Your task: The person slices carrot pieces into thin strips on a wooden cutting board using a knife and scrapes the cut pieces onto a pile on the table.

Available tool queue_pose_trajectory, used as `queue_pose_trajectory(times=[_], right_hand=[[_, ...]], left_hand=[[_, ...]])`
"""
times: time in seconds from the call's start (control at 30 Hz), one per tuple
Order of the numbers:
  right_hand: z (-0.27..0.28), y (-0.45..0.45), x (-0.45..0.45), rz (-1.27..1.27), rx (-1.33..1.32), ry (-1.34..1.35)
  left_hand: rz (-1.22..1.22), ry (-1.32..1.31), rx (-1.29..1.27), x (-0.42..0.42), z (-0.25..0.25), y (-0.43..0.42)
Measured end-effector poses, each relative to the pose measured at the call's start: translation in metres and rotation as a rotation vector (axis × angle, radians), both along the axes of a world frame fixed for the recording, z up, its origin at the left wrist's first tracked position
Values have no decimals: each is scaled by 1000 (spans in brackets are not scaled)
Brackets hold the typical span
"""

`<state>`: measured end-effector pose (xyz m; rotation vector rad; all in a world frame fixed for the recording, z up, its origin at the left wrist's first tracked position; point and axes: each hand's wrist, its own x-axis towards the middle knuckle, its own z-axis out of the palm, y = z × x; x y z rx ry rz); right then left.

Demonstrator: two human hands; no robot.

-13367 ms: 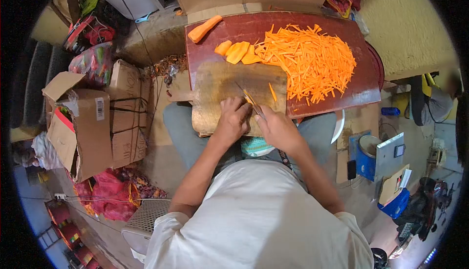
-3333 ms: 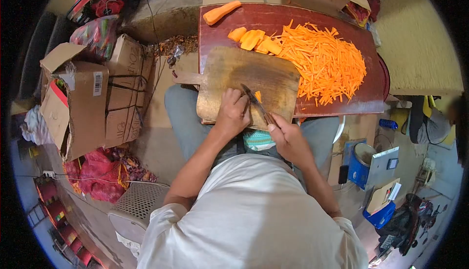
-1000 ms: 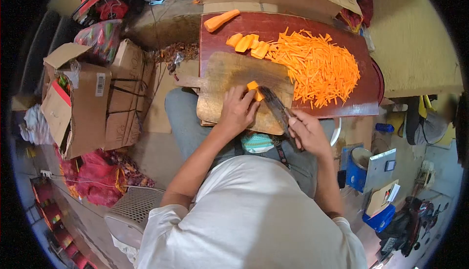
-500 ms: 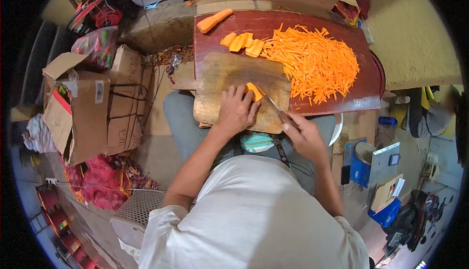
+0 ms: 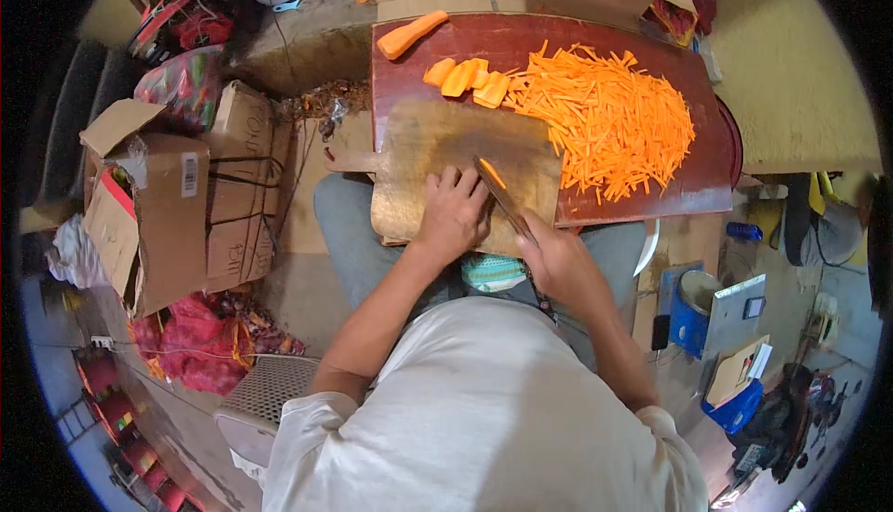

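My right hand (image 5: pixel 558 259) grips the handle of a knife (image 5: pixel 507 200), its blade slanting up and left over the wooden cutting board (image 5: pixel 409 131). A thin orange strip of carrot piece (image 5: pixel 494 173) shows along the blade's right side. Curled fingers of my left hand (image 5: pixel 454 212) press down on the board just left of the blade, against the carrot piece, which they and the knife mostly hide. Beyond the board, several thick carrot slices (image 5: pixel 459 77) lie beside a large heap of carrot sticks (image 5: pixel 619 126).
A whole peeled carrot (image 5: pixel 411 35) rests at the far left of the dark red table (image 5: pixel 642 36). Cardboard boxes (image 5: pixel 167 205) stand on the left. To the right are a blue container (image 5: pixel 688 321) and a curved white rim (image 5: pixel 648 247) by my leg.
The knife and my right hand have moved up and left, bringing the blade over the carrot piece by my left fingertips. Less of that piece shows now.
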<state>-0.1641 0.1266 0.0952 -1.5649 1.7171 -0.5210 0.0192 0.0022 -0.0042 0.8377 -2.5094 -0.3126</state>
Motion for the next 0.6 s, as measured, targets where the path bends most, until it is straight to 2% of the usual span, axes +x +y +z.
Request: queue_pose_trajectory(times=[0.07, 0.17, 0.27, 0.37, 0.47, 0.57, 0.6], right_hand=[[-22, -20, 0, 29, -66, -29], [-26, -35, 4, 32, -60, -19], [-11, -20, -1, 1, -42, -85], [-3, -3, 1, -26, 51, -18], [-26, -14, 4, -9, -140, -42], [-3, -43, 9, -45, 122, -108], [-7, -43, 8, -42, 85, -81]], left_hand=[[13, 28, 8, -3, -1, 2], [26, 64, -12, -3, -1, -1], [34, 70, -5, -3, 3, 0], [39, 79, 22, 0, 1, 1], [29, 92, 22, 0, -3, 0], [21, 94, 32, 1, -8, 0], [23, 90, 33, 2, -8, 0]])
